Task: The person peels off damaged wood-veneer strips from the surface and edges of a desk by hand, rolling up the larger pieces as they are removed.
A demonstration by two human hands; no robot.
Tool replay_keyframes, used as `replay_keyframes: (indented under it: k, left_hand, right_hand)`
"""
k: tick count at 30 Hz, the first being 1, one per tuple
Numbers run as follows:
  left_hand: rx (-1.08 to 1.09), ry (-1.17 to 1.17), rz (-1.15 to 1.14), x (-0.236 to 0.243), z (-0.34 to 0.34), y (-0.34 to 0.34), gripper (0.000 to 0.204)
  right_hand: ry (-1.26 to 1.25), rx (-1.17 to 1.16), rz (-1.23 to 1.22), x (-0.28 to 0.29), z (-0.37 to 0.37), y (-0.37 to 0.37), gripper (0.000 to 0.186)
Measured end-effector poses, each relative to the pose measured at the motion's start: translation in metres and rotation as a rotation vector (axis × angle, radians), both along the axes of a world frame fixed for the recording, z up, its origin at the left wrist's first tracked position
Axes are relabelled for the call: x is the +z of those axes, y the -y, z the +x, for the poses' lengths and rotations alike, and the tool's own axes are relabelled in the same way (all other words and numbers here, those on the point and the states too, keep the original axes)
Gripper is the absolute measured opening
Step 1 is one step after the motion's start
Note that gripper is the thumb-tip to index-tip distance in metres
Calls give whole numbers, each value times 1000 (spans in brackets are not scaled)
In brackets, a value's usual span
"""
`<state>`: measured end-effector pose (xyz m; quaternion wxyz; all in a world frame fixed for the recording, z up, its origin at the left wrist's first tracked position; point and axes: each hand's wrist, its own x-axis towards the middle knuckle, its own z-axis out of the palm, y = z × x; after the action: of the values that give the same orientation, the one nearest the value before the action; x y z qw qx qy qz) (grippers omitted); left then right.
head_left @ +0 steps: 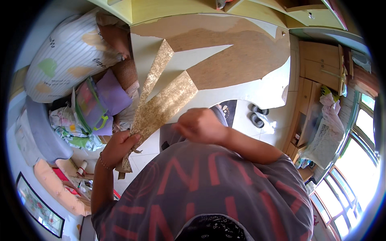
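Note:
My left hand (124, 145) is closed around the lower end of mottled tan strips of thin covering, below the table's near left side. One narrow strip (156, 72) and one wider strip (167, 98) fan out from it over the table (273, 90). Their far ends meet the border of a bare brown patch (241, 60) on the white tabletop; whether they are still attached there I cannot tell. My right hand (203, 125) is curled closed near the table's front edge, beside the wide strip. Its fingertips are blurred and partly hidden, so any held thing does not show.
Yellow shelving (173, 11) borders the table's far side. At left lie a striped bag (66, 60), a purple cloth (114, 94) and a clear green-edged case (90, 106). Slippers (257, 119) lie on the tiled floor. Wooden cabinets (317, 60) and windows line the right.

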<state>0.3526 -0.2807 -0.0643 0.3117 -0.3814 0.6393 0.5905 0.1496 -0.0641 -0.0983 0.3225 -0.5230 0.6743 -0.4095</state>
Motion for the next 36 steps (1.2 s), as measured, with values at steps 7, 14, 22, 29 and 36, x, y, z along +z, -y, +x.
replay_keyframes:
  k: [7, 14, 22, 29, 36]
  left_hand:
    - [213, 66, 50, 49, 67, 34, 22]
    - [581, 206, 27, 91, 110, 35, 17]
    - [1269, -218, -178, 135, 108, 37, 40]
    - [1314, -614, 377, 86, 175, 217, 34]
    - [1077, -880, 376, -4, 191, 452, 22]
  right_hand:
    - [-163, -159, 240, -40, -14, -28, 24]
    - [-129, -55, 537, -68, -14, -22, 29]
    - [29, 76, 721, -93, 20, 25, 24]
    - [94, 130, 684, -98, 42, 61, 24]
    - [99, -21, 716, -102, 16, 54, 22]
